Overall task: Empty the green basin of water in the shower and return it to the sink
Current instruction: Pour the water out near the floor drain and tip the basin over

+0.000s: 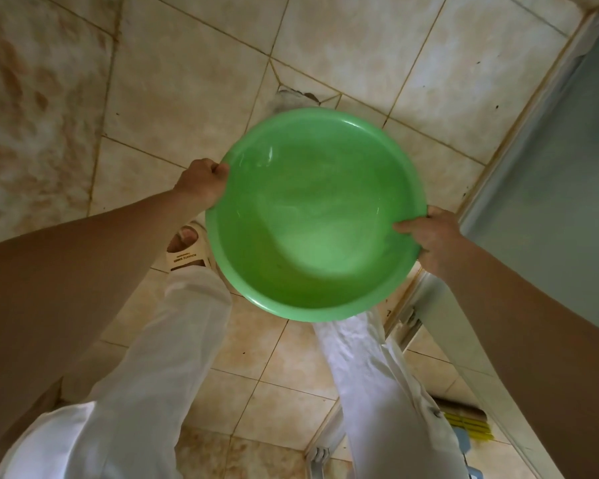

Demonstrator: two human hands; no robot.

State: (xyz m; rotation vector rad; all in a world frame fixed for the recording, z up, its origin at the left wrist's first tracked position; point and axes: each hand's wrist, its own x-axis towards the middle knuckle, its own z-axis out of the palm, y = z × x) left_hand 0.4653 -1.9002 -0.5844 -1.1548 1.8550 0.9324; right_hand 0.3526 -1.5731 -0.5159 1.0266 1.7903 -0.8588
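A round green basin (315,216) is held above the tiled floor in front of me, its open side facing up toward the camera. My left hand (201,183) grips its rim at the upper left. My right hand (429,236) grips the rim at the right, thumb over the edge. The inside looks glossy; I cannot tell whether water lies in it. The basin hides my right foot.
Beige floor tiles (187,81) with stained grout spread all around. A frosted glass door panel (550,150) with a white frame stands at the right. My left sandal (187,248) shows under the basin's edge. A yellow brush (467,425) lies at the lower right.
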